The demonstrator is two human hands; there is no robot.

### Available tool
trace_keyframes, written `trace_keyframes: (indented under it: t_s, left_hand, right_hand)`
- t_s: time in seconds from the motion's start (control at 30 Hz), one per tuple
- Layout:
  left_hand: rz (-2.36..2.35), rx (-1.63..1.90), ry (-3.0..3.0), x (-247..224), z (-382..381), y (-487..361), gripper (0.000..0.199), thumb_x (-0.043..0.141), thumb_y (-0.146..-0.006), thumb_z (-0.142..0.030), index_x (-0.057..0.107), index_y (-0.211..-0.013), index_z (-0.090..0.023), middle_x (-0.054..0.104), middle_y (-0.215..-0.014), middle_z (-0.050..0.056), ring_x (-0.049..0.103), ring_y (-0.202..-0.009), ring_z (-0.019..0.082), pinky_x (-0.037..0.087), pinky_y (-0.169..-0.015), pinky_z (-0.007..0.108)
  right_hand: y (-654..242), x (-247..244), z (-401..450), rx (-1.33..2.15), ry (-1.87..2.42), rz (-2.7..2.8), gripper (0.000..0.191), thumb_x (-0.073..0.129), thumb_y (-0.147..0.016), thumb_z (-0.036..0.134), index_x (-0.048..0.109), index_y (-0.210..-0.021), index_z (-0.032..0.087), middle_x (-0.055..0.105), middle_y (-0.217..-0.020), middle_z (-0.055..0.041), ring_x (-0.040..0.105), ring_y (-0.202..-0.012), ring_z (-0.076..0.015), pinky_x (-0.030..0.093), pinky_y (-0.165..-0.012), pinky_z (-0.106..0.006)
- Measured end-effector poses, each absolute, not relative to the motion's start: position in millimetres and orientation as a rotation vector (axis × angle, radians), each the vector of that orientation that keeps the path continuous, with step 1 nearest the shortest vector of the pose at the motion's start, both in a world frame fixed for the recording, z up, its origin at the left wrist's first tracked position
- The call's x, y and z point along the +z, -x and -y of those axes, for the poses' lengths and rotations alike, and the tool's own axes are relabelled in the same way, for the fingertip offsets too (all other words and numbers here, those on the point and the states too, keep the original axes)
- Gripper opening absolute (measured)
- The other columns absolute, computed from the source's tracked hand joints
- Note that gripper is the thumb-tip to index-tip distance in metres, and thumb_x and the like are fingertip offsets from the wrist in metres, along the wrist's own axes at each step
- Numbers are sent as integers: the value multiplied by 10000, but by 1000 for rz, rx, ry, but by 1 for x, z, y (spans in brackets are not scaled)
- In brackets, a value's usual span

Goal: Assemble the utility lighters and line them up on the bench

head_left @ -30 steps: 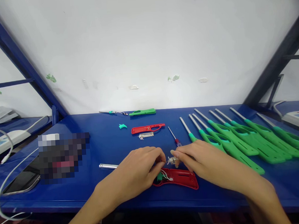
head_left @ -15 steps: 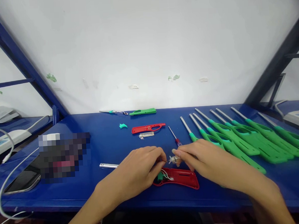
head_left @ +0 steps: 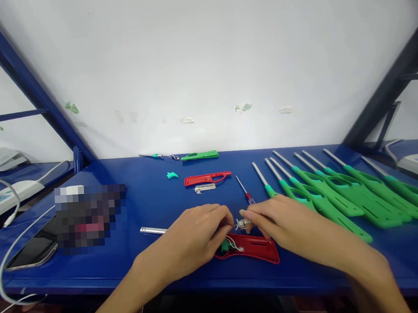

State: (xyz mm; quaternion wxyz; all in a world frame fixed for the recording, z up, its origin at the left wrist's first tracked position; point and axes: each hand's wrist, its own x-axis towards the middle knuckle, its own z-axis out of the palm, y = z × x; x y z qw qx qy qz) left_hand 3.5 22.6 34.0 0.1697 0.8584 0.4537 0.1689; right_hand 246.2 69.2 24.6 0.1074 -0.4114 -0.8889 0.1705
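Note:
My right hand pinches a small clear lighter fuel tank with a metal valve end pointing left. Opposite that valve, the thumb and forefinger of my left hand are pressed together; whatever is between them is too small to make out. Below both hands lies an opened red lighter shell half, with white wires and a green part inside. A metal lighter barrel sticks out to the left behind my left hand. Just beyond my right fingers rests a screwdriver, its handle partly hidden.
Several green lighters lie in a row on the right. Farther back are another red shell half, a second clear tank, a teal trigger, a green shell and a wired barrel. A phone lies left.

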Motion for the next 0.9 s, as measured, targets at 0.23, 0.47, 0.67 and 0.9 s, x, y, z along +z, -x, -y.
trace_keyframes:
  t_s: [0.23,0.47,0.67,0.9]
  left_hand:
    - [-1298,459,-2469,33,-23,-6,142,546,-1101,-165,627,-995,-216,706,-965,-5,638,-820,182,435,-753,302]
    - [-1307,443,-2498,33,-24,-7,130,581,-1070,-121,625,-977,-202,675,-962,2,624,-836,186,439,-754,305]
    - [-1285,458,-2531,30,-24,-7,132,570,-1077,-113,628,-994,-197,677,-989,8,622,-836,179,445,-759,301]
    - [-1279,457,-2552,31,-22,-8,121,587,-1066,-109,638,-1003,-199,691,-991,8,638,-829,178,445,-744,297]
  right_hand:
    - [-247,22,-68,432,1170,2649,410,430,-1150,391,759,-933,276,802,-916,-3,684,-845,-250,383,-749,-394]
    - [-246,23,-65,458,1216,2641,446,406,-1158,429,742,-902,285,791,-919,5,681,-865,-243,370,-744,-385]
    - [-245,23,-66,444,1194,2684,446,391,-1162,389,705,-866,278,775,-883,5,657,-818,-239,338,-727,-389]
    - [-247,20,-67,399,1135,2699,391,413,-1160,377,734,-958,285,794,-946,0,680,-850,-249,360,-739,-385]
